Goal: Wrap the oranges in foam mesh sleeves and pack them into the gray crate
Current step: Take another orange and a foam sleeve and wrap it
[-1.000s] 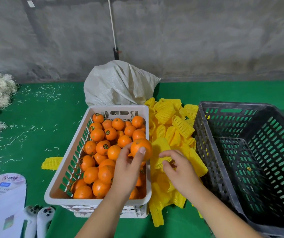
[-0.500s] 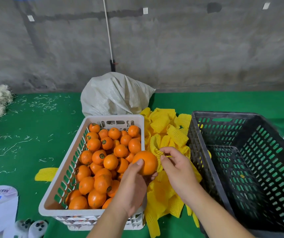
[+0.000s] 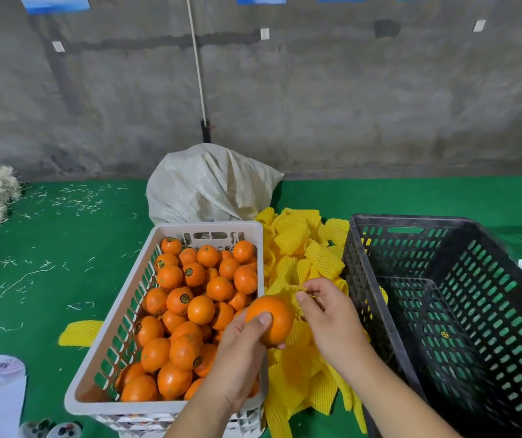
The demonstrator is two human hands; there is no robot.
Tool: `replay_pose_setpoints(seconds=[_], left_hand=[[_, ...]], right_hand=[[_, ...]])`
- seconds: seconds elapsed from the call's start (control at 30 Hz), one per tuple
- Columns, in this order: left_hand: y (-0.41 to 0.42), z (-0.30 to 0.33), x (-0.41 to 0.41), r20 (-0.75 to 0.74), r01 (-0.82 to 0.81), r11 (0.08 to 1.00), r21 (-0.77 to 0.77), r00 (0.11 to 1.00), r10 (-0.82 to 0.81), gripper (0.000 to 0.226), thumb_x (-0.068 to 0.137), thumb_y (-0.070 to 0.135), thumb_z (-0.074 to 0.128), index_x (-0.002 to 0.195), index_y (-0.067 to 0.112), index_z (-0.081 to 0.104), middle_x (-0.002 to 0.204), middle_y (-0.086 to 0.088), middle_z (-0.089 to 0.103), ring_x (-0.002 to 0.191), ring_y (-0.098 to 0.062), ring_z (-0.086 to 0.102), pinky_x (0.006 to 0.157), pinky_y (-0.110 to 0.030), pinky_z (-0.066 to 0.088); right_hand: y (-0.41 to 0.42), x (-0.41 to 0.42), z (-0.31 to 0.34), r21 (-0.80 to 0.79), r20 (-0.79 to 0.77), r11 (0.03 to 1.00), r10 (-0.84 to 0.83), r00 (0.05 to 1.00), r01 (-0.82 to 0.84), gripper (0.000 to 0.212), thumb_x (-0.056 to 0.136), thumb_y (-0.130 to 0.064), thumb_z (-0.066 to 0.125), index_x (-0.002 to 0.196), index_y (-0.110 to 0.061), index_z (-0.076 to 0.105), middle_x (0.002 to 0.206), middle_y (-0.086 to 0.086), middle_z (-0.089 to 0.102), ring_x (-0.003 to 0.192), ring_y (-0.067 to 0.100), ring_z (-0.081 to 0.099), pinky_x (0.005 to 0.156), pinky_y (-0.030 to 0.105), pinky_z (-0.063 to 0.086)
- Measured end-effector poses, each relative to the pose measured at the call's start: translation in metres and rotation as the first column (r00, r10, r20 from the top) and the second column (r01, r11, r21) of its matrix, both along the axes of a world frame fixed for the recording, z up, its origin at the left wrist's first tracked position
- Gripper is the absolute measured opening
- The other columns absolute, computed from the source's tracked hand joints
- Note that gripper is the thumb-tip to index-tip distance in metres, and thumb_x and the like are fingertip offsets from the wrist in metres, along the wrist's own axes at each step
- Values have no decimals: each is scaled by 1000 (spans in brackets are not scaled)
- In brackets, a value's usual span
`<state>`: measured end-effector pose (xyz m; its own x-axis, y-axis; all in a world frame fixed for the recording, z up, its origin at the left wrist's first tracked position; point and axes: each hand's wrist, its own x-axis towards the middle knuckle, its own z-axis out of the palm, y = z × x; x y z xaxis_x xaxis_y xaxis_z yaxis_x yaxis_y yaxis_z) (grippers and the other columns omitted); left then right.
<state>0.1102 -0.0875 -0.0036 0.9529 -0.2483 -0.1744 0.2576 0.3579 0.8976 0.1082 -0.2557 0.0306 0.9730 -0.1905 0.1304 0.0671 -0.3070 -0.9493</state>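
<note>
Moved since half a second ago: orange [image 3: 270, 319] carried a little further right off the white crate [image 3: 120, 314], toward the sleeve; right hand drawn in closer to it, sleeve mouth now at the fruit's far side.

Item 1, left hand [image 3: 240, 358]: grip closed round orange from below and behind, thumb on top. Fruit held over the white crate's right rim, beside the sleeve pile [image 3: 300, 248].

Item 2, right hand [image 3: 329, 314]: grip pinching the edge of one yellow sleeve [image 3: 288, 294] between thumb and fingertips. Sleeve bunched, touching the orange's upper right side; not yet over it.

Item 3, gray crate [image 3: 360, 279]: at right on the green bench [image 3: 63, 248], touching the pile. Appears to hold no wrapped fruit; bottom partly hidden by the near wall.

Item 4, white crate: still heaped with bare oranges; task judged barely begun.

Handling note, step in hand (sleeving):
- Spread sleeve mouth wide before pushing; a bunched edge likely to snag.
- Press fruit in with left hand, pull mesh back over it with right.
- Shift left thumb off the top as mesh passes, else mesh trapped beneath.
- Seat fruit mid-sleeve, both ends covered.
- Keep one sleeve only; neighbours in pile cling easily.
</note>
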Motion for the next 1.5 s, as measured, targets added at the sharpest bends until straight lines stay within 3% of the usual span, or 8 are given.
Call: replay_pose_setpoints(seconds=[0.27, 0.57, 0.7, 0.87, 1.03, 1.17, 1.3, 1.5], left_hand=[[-6, 8, -1, 109, -230, 947, 227, 972, 210, 80, 66, 67, 82, 132, 47, 41, 122, 7, 67, 103, -8, 73, 85, -36, 64], [-20, 34, -7, -146, -155, 951, -268, 982, 119, 13, 102, 22, 55, 110, 12, 58, 96, -13, 57, 93, -28, 55, 89, -44, 48], [-8, 27, -5, -54, -39, 939, -343, 998, 22, 35, 93, 13, 61, 127, 5, 58, 118, -25, 64, 111, -31, 65, 100, -47, 53], [-8, 23, -1, 83, -222, 975, -3, 972, 222, 53, 89, 28, 81, 133, 15, 56, 115, -11, 75, 103, -24, 72, 83, -32, 60], [-18, 20, -1, 102, -355, 933, 53, 932, 348, 28, 103, 8, 64, 129, 5, 54, 104, -17, 71, 95, -34, 68, 86, -43, 60], [-13, 17, -4, 75, -160, 977, -144, 982, 172, 60, 89, 15, 73, 141, 36, 51, 127, -19, 69, 113, -36, 67, 96, -47, 56], [-2, 19, -3, 243, 56, 997, -48, 969, -43, 77, 86, 14, 78, 155, 24, 44, 141, -14, 64, 130, -30, 63, 102, -36, 54], [-18, 25, -3, 273, -290, 955, 67, 926, 262, 54, 86, 10, 59, 139, 19, 58, 125, -9, 73, 118, -30, 70, 98, -45, 60]], right_hand=[[14, -16, 19, 127, 174, 987, 71, 982, -94, 14, 103, -14, 58, 102, -27, 62, 78, -7, 62, 69, 3, 53, 63, 19, 45], [25, -25, 20, -446, 280, 893, 206, 938, -63, 27, 105, -31, 46, 124, -22, 62, 108, -13, 57, 103, 11, 55, 89, 28, 45], [14, -22, 22, -504, 235, 849, 311, 921, -158, 40, 94, -17, 63, 133, -24, 56, 119, -9, 43, 106, 10, 47, 90, 24, 44], [12, -19, 27, -465, 316, 883, 226, 921, -57, 38, 86, 7, 66, 119, -11, 67, 110, -1, 51, 93, 7, 50, 78, 20, 44], [32, -30, 26, -450, 449, 893, 230, 863, -5, 34, 80, 6, 62, 108, -11, 70, 102, 1, 53, 84, 9, 54, 68, 19, 45], [28, -30, 23, -370, 398, 928, 111, 911, 49, 46, 77, -7, 62, 122, -15, 64, 113, -7, 45, 101, 13, 52, 86, 26, 48], [15, -25, 25, -453, 333, 891, 146, 932, 22, 46, 80, 4, 61, 122, -14, 67, 115, -6, 43, 106, 15, 50, 87, 25, 45], [21, -30, 28, -489, 492, 865, 164, 855, 116, 26, 86, 0, 57, 105, -6, 74, 103, 2, 53, 92, 18, 56, 78, 25, 47]])
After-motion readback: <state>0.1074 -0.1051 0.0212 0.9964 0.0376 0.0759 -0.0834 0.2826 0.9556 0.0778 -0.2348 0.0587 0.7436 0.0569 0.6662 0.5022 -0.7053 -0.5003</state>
